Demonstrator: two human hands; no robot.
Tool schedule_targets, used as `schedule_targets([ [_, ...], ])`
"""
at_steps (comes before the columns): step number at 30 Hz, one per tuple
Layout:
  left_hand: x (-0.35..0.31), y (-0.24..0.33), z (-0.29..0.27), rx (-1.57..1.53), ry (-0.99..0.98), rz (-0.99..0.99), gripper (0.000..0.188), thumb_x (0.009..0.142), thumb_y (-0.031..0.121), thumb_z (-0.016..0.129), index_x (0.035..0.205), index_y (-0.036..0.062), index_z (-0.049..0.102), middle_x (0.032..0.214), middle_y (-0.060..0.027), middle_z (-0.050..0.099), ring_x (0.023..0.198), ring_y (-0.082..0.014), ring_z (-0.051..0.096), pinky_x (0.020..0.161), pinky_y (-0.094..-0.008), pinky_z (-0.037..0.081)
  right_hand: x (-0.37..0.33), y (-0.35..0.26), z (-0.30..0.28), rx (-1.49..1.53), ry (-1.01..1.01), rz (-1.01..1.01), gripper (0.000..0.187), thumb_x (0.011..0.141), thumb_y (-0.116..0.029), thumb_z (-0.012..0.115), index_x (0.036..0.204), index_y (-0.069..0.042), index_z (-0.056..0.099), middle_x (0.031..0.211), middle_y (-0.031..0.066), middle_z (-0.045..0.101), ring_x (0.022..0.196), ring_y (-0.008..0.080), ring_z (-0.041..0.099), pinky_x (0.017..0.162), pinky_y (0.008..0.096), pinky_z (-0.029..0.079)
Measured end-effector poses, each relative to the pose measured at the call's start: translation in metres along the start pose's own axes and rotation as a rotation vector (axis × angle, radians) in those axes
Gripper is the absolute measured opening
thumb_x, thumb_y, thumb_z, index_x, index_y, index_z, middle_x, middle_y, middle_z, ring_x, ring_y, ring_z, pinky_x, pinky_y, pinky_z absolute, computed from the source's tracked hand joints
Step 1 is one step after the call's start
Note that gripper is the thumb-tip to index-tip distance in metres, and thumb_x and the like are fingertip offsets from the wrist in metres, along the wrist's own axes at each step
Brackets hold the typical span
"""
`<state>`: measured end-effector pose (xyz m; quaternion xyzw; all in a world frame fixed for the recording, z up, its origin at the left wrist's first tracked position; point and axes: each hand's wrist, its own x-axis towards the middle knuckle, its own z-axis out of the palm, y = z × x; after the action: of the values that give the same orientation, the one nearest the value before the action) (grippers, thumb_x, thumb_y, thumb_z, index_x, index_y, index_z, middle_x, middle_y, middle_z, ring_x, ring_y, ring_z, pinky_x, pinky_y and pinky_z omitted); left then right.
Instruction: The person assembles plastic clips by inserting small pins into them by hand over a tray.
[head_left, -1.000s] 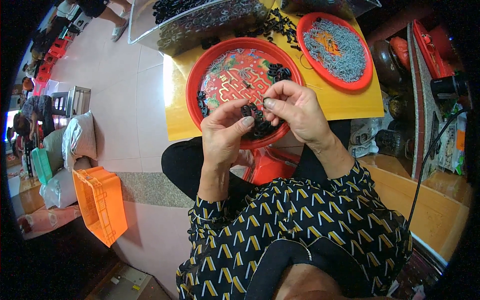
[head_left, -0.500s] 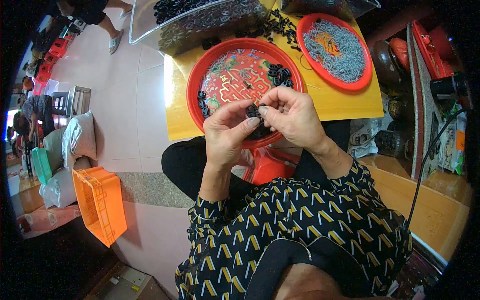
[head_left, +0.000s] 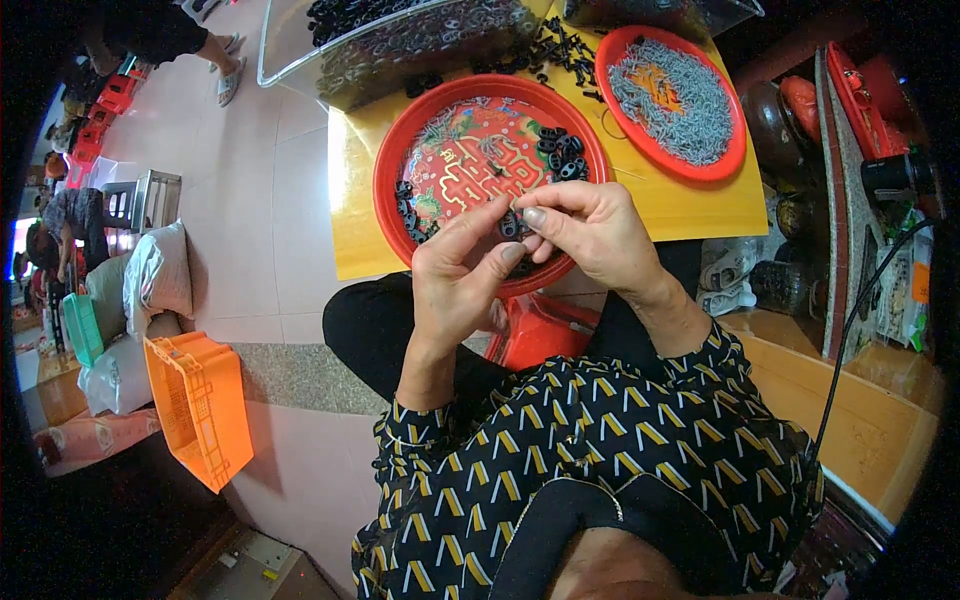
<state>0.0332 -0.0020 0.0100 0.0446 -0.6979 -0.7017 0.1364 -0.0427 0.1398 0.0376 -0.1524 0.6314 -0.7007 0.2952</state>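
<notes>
Both my hands meet over the near part of a round red tray (head_left: 388,150) with a patterned base. My left hand (head_left: 455,275) is closed, thumb and forefinger around a small black plastic part (head_left: 509,224) with holes. Against it, my right hand (head_left: 590,235) has its thumb and fingers pinched together; whatever they hold is too small or hidden to make out. More black parts (head_left: 562,155) lie along the tray's right side, others (head_left: 408,208) at its left and beneath my hands. Thin grey screws (head_left: 440,125) are scattered at the tray's far left.
A second red tray (head_left: 738,150) of grey screws stands at the right on the yellow tabletop (head_left: 355,240). Behind is a clear bin (head_left: 290,75) full of black parts, with black pieces (head_left: 565,55) beside it. An orange crate (head_left: 205,410) sits on the floor at left; a person's leg (head_left: 215,50) shows beyond.
My right hand has shifted slightly, its fingers now curled closer together. The dark piece at its fingertips no longer shows. My left thumb has moved a little lower. The person at far left has moved slightly.
</notes>
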Motion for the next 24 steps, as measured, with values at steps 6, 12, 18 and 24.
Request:
schedule_targets([
  [6,0.001,0.004,0.002,0.131,-0.001,0.053,0.030,0.073,-0.003,0.058,0.103,-0.0010,0.057,0.091,-0.0116,0.060,0.084,-0.0155,0.056,0.074,-0.0252,0.044,0.001,0.002,0.000,0.099,0.000,-0.004,0.013,0.080,-0.006,0.057,0.089,0.003,0.058,0.070,0.0038,0.058,0.058,0.0065,0.055,0.053,0.0175,0.047],
  [12,0.001,0.007,0.002,0.058,-0.012,0.073,0.027,0.072,-0.005,0.057,0.099,-0.0019,0.058,0.086,-0.0104,0.060,0.080,-0.0151,0.056,0.072,-0.0241,0.044,0.004,0.011,-0.009,0.197,-0.140,0.074,0.013,0.078,-0.010,0.060,0.088,-0.001,0.055,0.070,0.0006,0.056,0.059,0.0056,0.053,0.052,0.0172,0.044],
  [18,0.002,0.005,0.006,0.045,-0.005,0.149,0.027,0.069,-0.009,0.056,0.095,-0.0022,0.059,0.084,-0.0104,0.060,0.078,-0.0150,0.057,0.069,-0.0239,0.044,0.005,0.017,-0.012,0.420,-0.250,0.198,0.021,0.077,-0.017,0.063,0.089,-0.003,0.052,0.071,-0.0008,0.054,0.059,0.0060,0.052,0.052,0.0166,0.043],
  [24,0.003,0.007,0.006,0.060,-0.042,0.238,0.026,0.068,-0.011,0.057,0.092,-0.0028,0.059,0.081,-0.0107,0.060,0.074,-0.0166,0.058,0.066,-0.0246,0.045,0.004,0.019,-0.013,0.442,-0.311,0.210,0.021,0.077,-0.018,0.063,0.088,-0.004,0.052,0.071,-0.0017,0.054,0.059,0.0052,0.052,0.051,0.0166,0.043],
])
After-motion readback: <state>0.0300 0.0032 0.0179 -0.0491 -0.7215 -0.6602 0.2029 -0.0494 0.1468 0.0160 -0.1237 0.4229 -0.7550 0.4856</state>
